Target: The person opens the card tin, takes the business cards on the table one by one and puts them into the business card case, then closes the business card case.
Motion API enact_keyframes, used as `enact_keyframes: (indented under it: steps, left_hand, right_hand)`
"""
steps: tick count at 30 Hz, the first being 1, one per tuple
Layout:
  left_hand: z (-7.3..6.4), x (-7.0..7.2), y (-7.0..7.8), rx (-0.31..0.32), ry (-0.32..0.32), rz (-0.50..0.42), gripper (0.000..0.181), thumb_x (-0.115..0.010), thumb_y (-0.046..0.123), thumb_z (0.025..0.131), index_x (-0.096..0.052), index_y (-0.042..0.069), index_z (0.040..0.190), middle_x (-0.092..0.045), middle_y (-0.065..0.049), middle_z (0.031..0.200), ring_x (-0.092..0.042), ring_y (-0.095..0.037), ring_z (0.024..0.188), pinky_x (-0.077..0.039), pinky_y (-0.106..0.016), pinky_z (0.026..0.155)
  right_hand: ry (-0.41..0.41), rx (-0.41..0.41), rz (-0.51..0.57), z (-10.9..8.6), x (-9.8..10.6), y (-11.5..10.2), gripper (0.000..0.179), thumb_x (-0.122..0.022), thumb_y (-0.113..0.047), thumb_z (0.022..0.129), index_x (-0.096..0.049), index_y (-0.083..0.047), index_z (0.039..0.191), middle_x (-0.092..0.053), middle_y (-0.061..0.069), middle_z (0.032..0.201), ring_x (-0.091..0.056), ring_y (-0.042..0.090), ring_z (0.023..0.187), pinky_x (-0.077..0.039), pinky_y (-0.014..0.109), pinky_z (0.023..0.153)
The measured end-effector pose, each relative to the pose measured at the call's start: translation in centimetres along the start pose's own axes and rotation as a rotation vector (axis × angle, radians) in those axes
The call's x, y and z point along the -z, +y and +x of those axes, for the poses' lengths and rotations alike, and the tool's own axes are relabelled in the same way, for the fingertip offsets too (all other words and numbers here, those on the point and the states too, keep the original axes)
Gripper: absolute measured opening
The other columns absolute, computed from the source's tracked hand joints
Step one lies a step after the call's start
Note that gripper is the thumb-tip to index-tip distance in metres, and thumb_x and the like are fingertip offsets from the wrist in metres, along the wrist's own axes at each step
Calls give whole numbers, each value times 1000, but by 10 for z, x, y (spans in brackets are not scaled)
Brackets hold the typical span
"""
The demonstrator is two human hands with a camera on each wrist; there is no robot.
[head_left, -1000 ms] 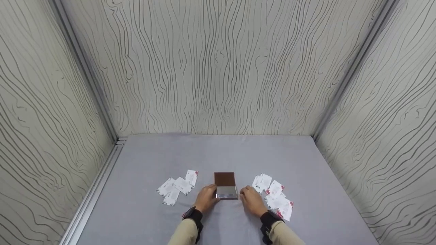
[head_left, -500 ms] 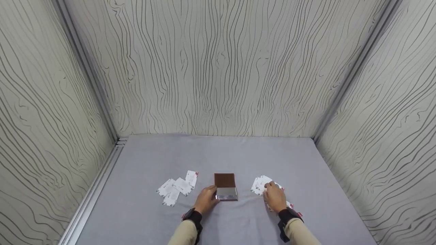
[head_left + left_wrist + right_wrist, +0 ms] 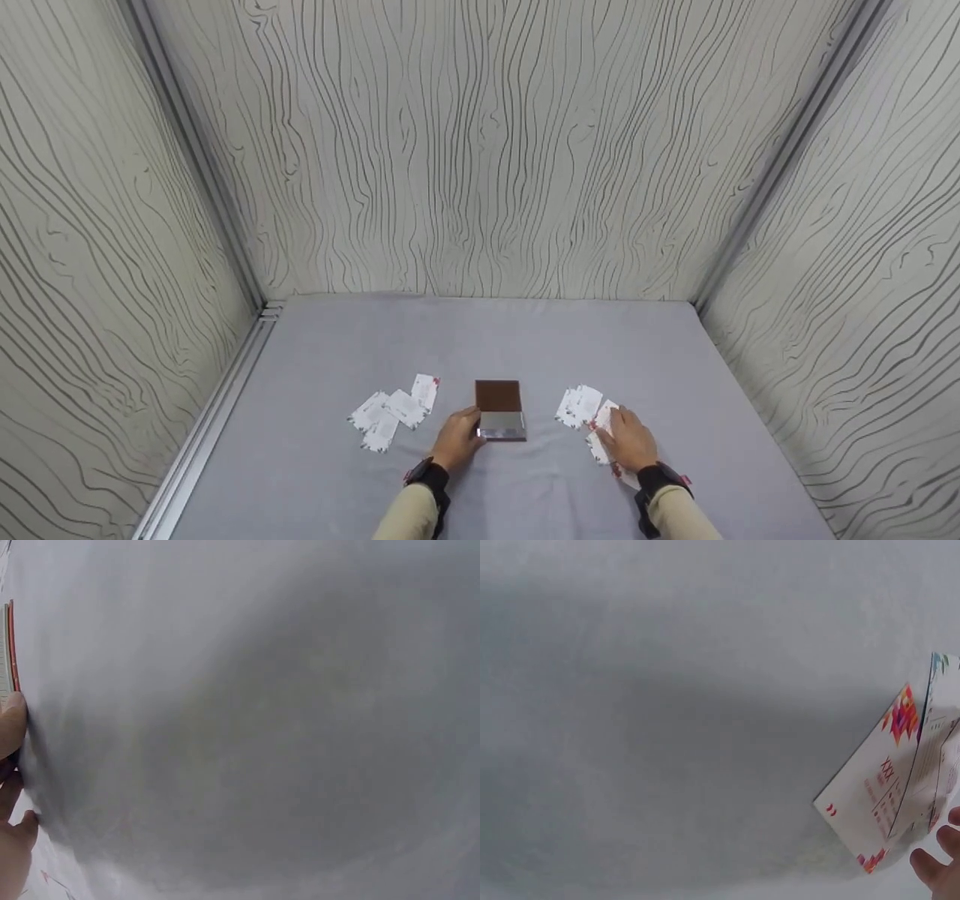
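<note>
In the head view a brown card case (image 3: 498, 396) with a shiny silver lower half lies flat on the cloth. My left hand (image 3: 456, 439) grips its left edge, thumb low and fingers higher up. The left wrist view catches only the case's reddish edge (image 3: 13, 652) beside the thumb. Over the right-hand group of white business cards (image 3: 579, 405) is my right hand (image 3: 634, 441), its fingertips at a card and its palm hiding part of the group. Up close, a card with red and orange corners (image 3: 870, 787) lies near the spread fingertips (image 3: 928, 867).
A second group of overlapping business cards (image 3: 382, 431) lies left of the case. Grey cloth (image 3: 480, 337) covers the table. Wood-patterned walls (image 3: 480, 150) enclose it at the back and both sides, and a metal rail (image 3: 202, 435) runs along the left edge.
My right hand has moved from beside the case rightward onto the right-hand cards, uncovering some and covering others. My left hand stays on the case.
</note>
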State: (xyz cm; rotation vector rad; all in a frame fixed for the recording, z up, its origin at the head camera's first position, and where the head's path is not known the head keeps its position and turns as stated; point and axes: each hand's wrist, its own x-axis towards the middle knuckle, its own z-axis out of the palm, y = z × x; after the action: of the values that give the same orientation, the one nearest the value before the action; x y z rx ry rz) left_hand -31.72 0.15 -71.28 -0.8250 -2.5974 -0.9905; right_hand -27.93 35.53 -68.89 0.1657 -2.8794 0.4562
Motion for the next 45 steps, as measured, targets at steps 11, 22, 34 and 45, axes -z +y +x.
enact_keyframes:
  steps: [11, 22, 34, 45]
  left_hand:
    - [-1, 2, 1, 25, -25, 17, 48, -78, 2, 78, -62, -16, 120, -61, -28, 125, -59, -42, 113, -46, -49, 99]
    - [-1, 4, 2, 7, -38, 49, 45, -78, 2, 80, -63, -15, 119, -62, -27, 124, -60, -41, 112, -48, -46, 98]
    - [-2, 2, 0, 24, -30, 39, 46, -78, 3, 79, -63, -14, 119, -62, -26, 123, -61, -40, 111, -48, -47, 98]
    - [-3, -1, -4, 13, -25, 56, 46, -78, 4, 80, -63, -14, 120, -62, -26, 124, -61, -40, 112, -48, -47, 98]
  right_hand:
    - [-98, -31, 29, 0, 4, 10, 59, -70, -21, 91, -48, 20, 127, -50, 40, 127, -49, 53, 119, -42, 64, 96]
    - [-61, -25, 46, 2, 7, 18, 61, -81, -26, 79, -54, 14, 117, -54, 28, 107, -53, 48, 101, -48, 62, 83]
    - [-118, -110, 52, 3, 13, 17, 75, -86, -31, 71, -54, 14, 122, -46, 29, 98, -47, 45, 93, -44, 61, 80]
    - [-35, -73, 133, 4, 22, 20, 62, -85, -20, 75, -59, 14, 119, -51, 28, 109, -51, 46, 104, -45, 59, 87]
